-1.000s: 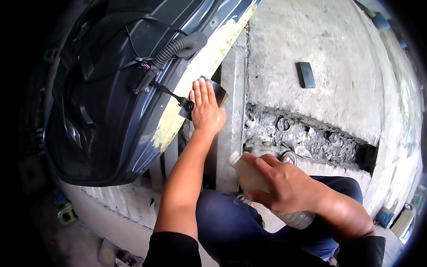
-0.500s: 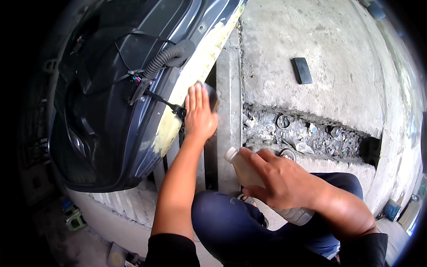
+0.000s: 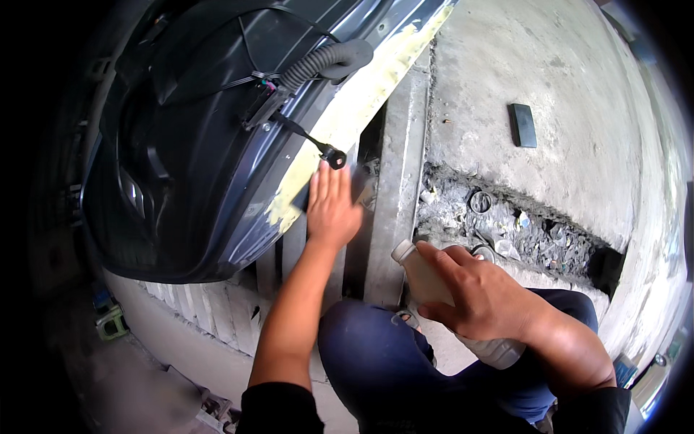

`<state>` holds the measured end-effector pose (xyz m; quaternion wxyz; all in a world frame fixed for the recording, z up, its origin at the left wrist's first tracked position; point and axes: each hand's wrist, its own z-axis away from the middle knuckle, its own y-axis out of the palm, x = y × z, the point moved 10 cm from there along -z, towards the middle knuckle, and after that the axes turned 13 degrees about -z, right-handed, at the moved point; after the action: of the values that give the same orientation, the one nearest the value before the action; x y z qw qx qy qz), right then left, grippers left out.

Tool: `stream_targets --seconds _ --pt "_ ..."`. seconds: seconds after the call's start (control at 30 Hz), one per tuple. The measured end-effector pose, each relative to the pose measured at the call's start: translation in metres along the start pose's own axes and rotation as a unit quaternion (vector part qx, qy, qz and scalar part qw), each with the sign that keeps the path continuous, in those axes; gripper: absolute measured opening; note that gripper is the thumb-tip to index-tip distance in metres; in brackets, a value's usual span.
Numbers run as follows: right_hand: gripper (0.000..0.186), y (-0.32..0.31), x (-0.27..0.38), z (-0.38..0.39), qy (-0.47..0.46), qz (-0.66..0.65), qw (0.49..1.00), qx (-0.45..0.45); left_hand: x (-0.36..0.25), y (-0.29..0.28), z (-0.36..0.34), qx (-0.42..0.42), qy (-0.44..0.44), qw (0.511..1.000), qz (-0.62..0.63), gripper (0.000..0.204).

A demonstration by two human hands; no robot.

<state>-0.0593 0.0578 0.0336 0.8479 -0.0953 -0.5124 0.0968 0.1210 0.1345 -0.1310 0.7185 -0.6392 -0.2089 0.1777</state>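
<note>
A dark vehicle door (image 3: 173, 145) lies at the left, a pale yellow filler strip (image 3: 354, 108) along its bare edge. My left hand (image 3: 334, 211) rests on that edge with fingers stretched flat over a dark sanding block (image 3: 306, 200), mostly hidden beneath the hand and blurred. Just past my fingertips is the black strap end (image 3: 333, 157) of the door. Above my knees, my right hand (image 3: 481, 293) is wrapped round a clear plastic bottle (image 3: 426, 278) of cloudy liquid. The bottle is tilted, its white cap end (image 3: 403, 251) pointing up and left.
On the concrete floor (image 3: 491, 72) at the far right lies another black block (image 3: 522, 125). A rubble-filled trench (image 3: 535, 224) with litter and a metal ring (image 3: 480, 202) runs below it. A ribbed grey hose (image 3: 318, 65) and cables stick up from the door.
My left hand has slid along the filler strip toward its near end, from beyond the strap end to below it. The view has shifted; my right hand keeps its grip on the bottle.
</note>
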Motion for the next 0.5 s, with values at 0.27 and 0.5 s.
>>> stream_targets --seconds 0.27,0.5 --pt "0.073 0.007 0.011 -0.007 -0.007 0.006 1.0 0.028 0.067 0.01 0.113 0.119 -0.002 0.99 -0.071 0.09" --pt "0.075 0.024 0.02 -0.018 -0.024 0.017 0.998 0.046 0.009 -0.013 0.017 -0.031 0.025 0.999 0.027 0.084"
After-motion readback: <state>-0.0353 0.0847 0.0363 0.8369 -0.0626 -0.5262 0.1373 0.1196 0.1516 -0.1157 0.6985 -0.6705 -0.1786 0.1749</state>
